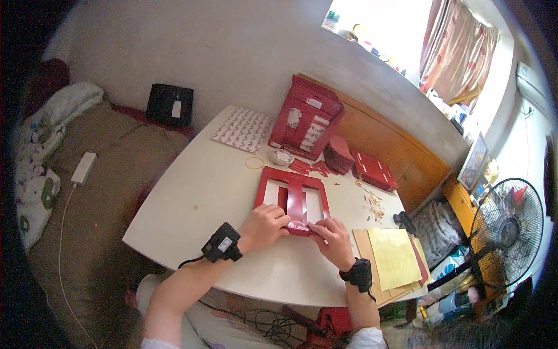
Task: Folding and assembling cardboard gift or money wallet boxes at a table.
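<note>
A red cardboard frame (321, 195) with two cut-out openings and a glossy band down its middle lies on the white table. My left hand (264, 225) presses on its near edge, left of the band, with the fingers curled and closed on the cardboard. At the near right corner, my right hand (332, 237) pinches the same edge between thumb and fingers. Both wrists carry black strapped devices. Parts of the near edge are hidden under my fingers.
Behind the frame stand a large red box (299, 119), a roll of stickers (281, 157) and stacked red card pieces (338, 156). A sticker sheet (243, 129) lies at the back left of the table (174, 215). Yellow paper (395, 259) lies right; beyond is a fan (508, 227).
</note>
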